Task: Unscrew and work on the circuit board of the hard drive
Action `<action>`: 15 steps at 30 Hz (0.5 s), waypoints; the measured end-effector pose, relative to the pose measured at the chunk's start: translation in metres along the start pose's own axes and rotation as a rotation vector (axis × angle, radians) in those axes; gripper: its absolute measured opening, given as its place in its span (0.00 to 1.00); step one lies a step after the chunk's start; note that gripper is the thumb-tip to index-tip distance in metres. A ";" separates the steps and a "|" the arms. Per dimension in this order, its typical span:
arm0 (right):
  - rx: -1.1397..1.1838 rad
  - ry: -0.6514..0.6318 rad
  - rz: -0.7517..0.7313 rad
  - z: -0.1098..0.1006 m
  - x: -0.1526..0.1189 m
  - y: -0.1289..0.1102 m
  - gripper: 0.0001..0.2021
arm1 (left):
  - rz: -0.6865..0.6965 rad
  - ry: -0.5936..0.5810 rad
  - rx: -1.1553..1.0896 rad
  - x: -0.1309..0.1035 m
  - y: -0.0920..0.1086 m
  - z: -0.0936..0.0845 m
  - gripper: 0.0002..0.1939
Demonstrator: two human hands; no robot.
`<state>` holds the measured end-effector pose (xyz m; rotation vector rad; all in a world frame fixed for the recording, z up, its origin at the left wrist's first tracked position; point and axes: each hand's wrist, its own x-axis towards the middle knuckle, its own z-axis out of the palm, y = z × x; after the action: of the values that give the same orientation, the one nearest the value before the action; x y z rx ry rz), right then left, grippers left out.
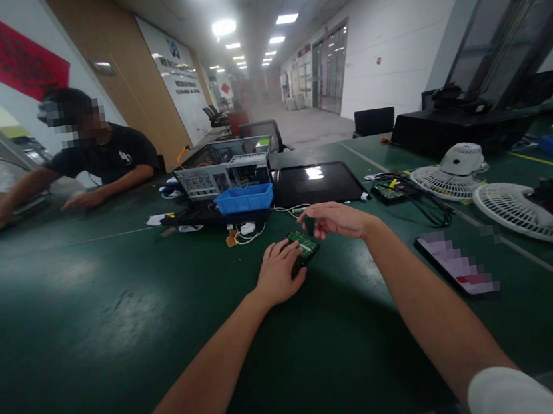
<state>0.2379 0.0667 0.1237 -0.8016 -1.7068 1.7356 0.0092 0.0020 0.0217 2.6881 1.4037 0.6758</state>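
A green circuit board in a dark frame lies on the green table in front of me. My left hand grips it from the left, fingers over its top and thumb along the near side. Just above its far right edge hovers my right hand, its fingers curled round a short dark object whose kind I cannot make out. Behind my hands is a black flat panel, with a thin white cable at its left.
A blue tray stands before an open computer case. To the right lie a phone, black cables, another circuit board and white fan parts. Other people sit at the left, one a person in black.
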 end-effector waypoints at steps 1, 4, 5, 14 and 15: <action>0.013 0.006 -0.001 0.000 0.000 0.000 0.15 | 0.001 0.000 -0.003 0.000 0.000 0.000 0.25; 0.015 0.040 0.004 -0.001 0.001 0.002 0.14 | -0.001 0.007 -0.017 0.000 0.000 0.000 0.25; -0.002 0.058 0.004 -0.001 0.002 0.002 0.14 | -0.002 0.008 -0.020 0.000 0.000 0.000 0.25; -0.120 0.135 -0.048 -0.002 0.003 0.000 0.12 | 0.006 0.010 -0.015 0.000 0.001 0.000 0.25; -0.127 0.124 -0.049 -0.002 0.003 0.000 0.11 | 0.007 0.010 -0.016 0.000 0.001 0.000 0.25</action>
<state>0.2373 0.0703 0.1234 -0.8960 -1.7511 1.5247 0.0097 0.0018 0.0220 2.6825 1.3867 0.6991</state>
